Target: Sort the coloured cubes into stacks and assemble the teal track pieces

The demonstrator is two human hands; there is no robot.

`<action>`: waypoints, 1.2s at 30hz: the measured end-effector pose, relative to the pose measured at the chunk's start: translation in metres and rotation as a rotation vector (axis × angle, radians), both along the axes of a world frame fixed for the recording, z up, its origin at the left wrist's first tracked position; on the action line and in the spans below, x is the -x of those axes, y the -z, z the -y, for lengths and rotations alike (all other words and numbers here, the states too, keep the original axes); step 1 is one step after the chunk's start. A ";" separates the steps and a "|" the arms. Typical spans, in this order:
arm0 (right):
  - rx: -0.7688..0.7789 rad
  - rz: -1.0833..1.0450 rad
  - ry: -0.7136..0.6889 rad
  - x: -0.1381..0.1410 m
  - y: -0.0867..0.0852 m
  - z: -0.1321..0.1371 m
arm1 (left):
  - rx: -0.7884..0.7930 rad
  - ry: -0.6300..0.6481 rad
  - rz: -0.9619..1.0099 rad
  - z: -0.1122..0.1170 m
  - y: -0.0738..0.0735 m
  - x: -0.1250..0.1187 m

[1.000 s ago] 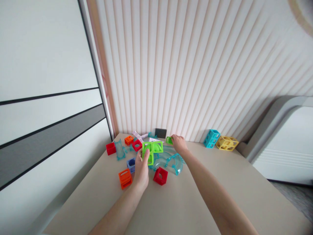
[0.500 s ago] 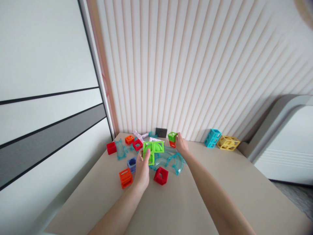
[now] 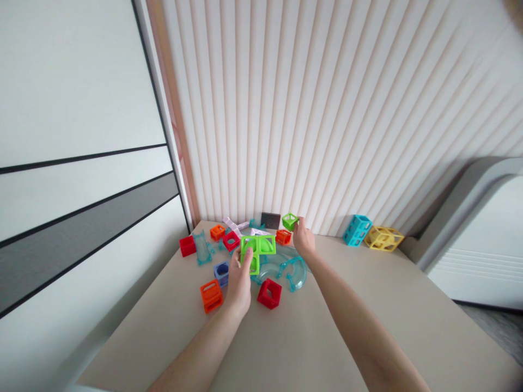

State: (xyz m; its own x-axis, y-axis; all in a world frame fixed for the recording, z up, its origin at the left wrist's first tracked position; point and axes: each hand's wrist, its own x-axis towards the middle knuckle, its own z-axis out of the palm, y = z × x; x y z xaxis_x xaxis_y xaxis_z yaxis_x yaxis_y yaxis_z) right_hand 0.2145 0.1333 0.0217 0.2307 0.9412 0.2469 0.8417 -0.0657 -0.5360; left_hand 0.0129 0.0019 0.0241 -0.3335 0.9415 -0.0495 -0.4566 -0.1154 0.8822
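My left hand (image 3: 240,277) is closed on a green L-shaped group of joined toy block frames (image 3: 266,244), held above the table, thumb across its near face. Farther back, my right hand (image 3: 303,238) pinches a single green cube block (image 3: 290,221) by its right side. That cube is raised above an orange block (image 3: 283,237), apart from it. Beneath and behind the green group lies a clear teal curved track (image 3: 300,272). A red cube block (image 3: 269,294) sits in front of the track, and a blue-violet block (image 3: 221,273) stands left of my left hand.
More blocks lie on the table (image 3: 310,348) at left: an orange one (image 3: 211,296), a red one (image 3: 187,246) and a straight teal track (image 3: 202,248). Teal blocks (image 3: 357,230) and yellow blocks (image 3: 383,238) stand back right. A ribbed wall panel (image 3: 261,136) bounds the rear.
My right hand has lifted the green cube off the orange block, opening a gap between them. The left hand still holds the green group in nearly the same place.
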 end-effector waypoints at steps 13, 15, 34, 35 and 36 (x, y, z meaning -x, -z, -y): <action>-0.349 -0.731 -0.178 0.022 -0.009 0.079 | -0.145 0.233 0.243 0.007 -0.004 -0.003; -0.353 -0.997 -0.257 0.026 -0.008 0.102 | -0.139 0.344 0.335 0.012 -0.008 -0.004; -0.469 -0.589 -0.514 0.034 0.021 0.163 | -0.059 0.654 0.620 0.023 -0.014 -0.006; -0.494 -0.529 -0.505 0.033 0.020 0.162 | -0.062 0.660 0.639 0.022 -0.014 -0.005; -0.515 -0.464 -0.496 0.031 0.019 0.160 | -0.065 0.667 0.654 0.021 -0.013 -0.004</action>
State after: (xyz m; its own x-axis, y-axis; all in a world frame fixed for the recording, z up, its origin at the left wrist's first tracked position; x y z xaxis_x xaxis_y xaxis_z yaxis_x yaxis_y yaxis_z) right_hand 0.1839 -0.0272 0.0026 0.0055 0.7562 0.6543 0.3961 0.5991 -0.6958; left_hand 0.0171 -0.0196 0.0372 0.3523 0.9356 0.0234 -0.8493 0.3091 0.4278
